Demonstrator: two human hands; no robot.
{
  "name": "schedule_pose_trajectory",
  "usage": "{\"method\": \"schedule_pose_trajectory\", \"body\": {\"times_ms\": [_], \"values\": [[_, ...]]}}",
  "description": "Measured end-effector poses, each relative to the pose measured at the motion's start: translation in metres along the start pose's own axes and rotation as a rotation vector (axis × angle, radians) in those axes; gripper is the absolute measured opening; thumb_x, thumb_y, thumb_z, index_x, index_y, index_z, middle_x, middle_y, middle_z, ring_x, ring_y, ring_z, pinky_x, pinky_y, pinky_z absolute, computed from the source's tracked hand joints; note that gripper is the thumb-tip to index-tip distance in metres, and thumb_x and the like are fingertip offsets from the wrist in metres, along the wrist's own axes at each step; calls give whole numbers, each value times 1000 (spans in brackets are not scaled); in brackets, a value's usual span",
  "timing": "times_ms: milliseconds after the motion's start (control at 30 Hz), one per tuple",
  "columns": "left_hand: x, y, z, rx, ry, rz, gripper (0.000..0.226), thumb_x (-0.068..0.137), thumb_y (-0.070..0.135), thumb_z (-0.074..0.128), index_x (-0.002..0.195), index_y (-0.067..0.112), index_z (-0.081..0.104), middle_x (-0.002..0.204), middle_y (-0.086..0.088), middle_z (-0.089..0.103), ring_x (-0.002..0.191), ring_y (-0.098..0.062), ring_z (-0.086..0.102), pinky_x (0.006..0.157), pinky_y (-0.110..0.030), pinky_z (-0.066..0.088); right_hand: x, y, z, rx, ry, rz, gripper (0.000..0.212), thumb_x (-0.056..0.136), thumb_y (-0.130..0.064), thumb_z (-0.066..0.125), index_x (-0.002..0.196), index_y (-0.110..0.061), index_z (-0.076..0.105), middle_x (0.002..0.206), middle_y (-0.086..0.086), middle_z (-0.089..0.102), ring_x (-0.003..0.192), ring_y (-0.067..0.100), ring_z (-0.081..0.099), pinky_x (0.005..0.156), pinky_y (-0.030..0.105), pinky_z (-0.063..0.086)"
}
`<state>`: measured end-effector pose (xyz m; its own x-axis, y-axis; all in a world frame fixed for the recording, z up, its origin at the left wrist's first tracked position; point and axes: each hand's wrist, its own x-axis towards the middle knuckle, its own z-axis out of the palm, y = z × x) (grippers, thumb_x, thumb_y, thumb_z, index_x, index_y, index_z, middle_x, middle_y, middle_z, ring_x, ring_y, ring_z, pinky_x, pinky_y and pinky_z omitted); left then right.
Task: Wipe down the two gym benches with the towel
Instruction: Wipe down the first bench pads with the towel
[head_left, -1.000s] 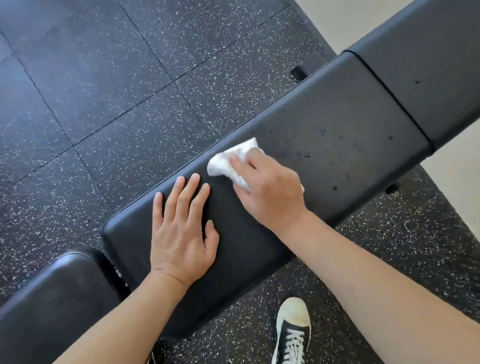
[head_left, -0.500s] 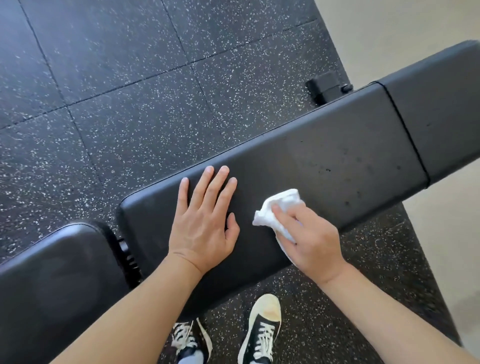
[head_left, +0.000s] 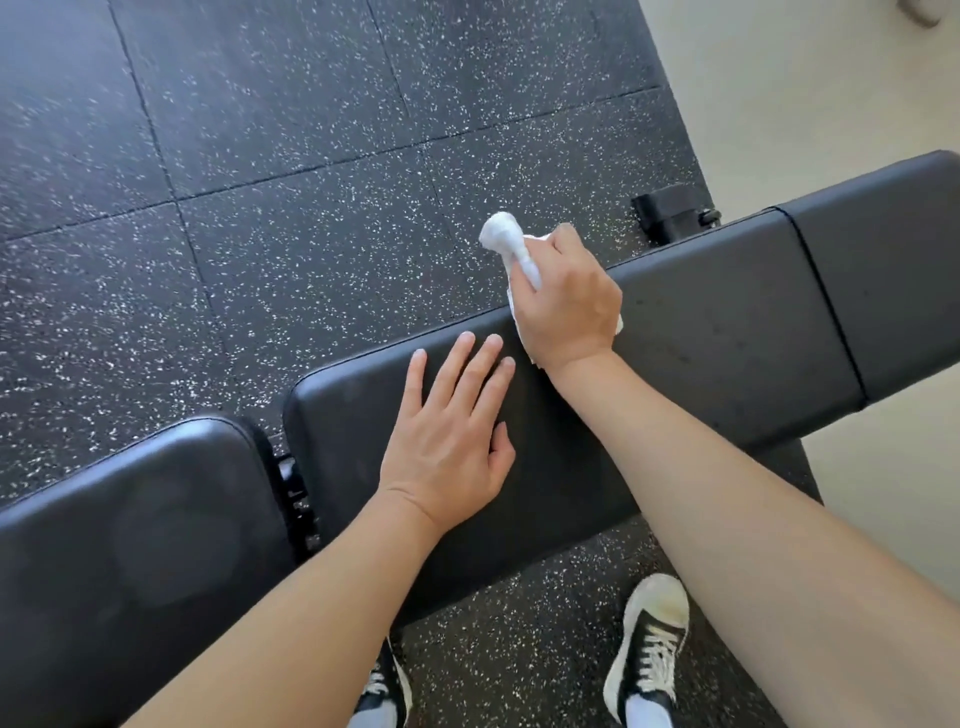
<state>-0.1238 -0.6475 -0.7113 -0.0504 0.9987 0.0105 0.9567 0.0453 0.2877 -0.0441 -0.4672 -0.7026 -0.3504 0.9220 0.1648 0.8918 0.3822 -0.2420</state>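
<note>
- Presently right hand grips the white towel at the far edge of the bench pad; a bunched end sticks out past that edge, over the floor
- left hand lies flat on the same pad, fingers straight, holding nothing; just beside the right wrist
- Risk, judged: towel bunched rather than spread, so strokes may skip strips of pad; the planted left hand covers a patch that could go unwiped
- Second pad sits left of the bench pad across a gap; shoes below its near edge; bench foot beyond the far edge; nothing blocks the stroke
</note>
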Motion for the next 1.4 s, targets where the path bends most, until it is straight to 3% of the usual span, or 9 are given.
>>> {"method": "schedule_pose_trajectory", "body": {"times_ms": [267, 400, 500, 733, 867, 933, 1067, 1233, 1400], "values": [[-3, 8, -5, 45, -30, -37, 64, 94, 33, 44, 155, 14, 46, 169, -6, 37, 161, -29, 23, 127, -64, 17, -89, 25, -40, 197, -100, -231, 19, 98, -26, 61, 112, -15, 68, 96, 4, 56, 79, 23, 57, 60, 36, 48], [10, 67, -3, -68, 10, -409, 59, 96, 31, 44, 150, 9, 47, 170, -5, 34, 162, -30, 18, 129, -62, 13, -149, 97, -66, 169, -108, -335, 29, 91, -12, 69, 120, -14, 70, 89, 1, 55, 68, 20, 52, 54, 36, 49], [20, 104, 13, -87, 61, -572, 64, 97, 34, 49, 154, 4, 41, 173, -9, 26, 163, -31, 10, 130, -60, 10, -153, 157, -78, 146, -23, -189, 36, 90, -12, 69, 125, -20, 71, 91, 0, 57, 70, 20, 54, 52, 35, 49], [16, 104, 35, 1, 185, -572, 66, 94, 37, 44, 152, 6, 39, 172, -9, 27, 162, -33, 15, 130, -57, 9, -154, 152, -57, 178, 94, 121, 35, 88, -15, 71, 123, -19, 72, 93, 1, 59, 74, 20, 53, 58, 32, 45], [19, 104, 34, 19, 166, -577, 66, 93, 34, 44, 152, 3, 40, 173, -10, 26, 162, -34, 15, 130, -57, 10, -160, 97, -47, 287, 86, 41, 26, 101, -22, 56, 119, -13, 71, 90, 4, 56, 73, 21, 51, 59, 33, 42], [19, 103, 33, 21, 152, -571, 67, 93, 33, 44, 151, 1, 41, 172, -12, 26, 162, -36, 15, 129, -59, 11, -157, 79, -49, 321, 63, -16, 35, 108, -28, 43, 114, -12, 73, 88, 5, 57, 72, 22, 53, 59, 34, 43], [19, 105, 33, 27, 156, -571, 68, 92, 33, 45, 152, 2, 39, 173, -12, 25, 162, -37, 14, 129, -59, 9, -159, 125, -61, 275, 30, -128, 31, 92, -10, 59, 118, -14, 75, 89, 4, 61, 73, 21, 56, 57, 34, 48], [19, 104, 35, 36, 189, -559, 68, 91, 33, 47, 151, 1, 40, 171, -13, 28, 161, -39, 17, 129, -59, 11, -169, 214, -80, 267, 45, 94, 40, 92, -14, 68, 132, -18, 69, 96, -1, 55, 75, 18, 55, 57, 35, 52], [20, 104, 33, 43, 171, -569, 68, 92, 33, 45, 151, 1, 42, 171, -13, 28, 161, -38, 18, 129, -60, 12, -165, 121, -58, 267, 26, 70, 34, 93, -16, 68, 127, -13, 71, 94, 2, 59, 75, 19, 55, 60, 32, 49]]}}
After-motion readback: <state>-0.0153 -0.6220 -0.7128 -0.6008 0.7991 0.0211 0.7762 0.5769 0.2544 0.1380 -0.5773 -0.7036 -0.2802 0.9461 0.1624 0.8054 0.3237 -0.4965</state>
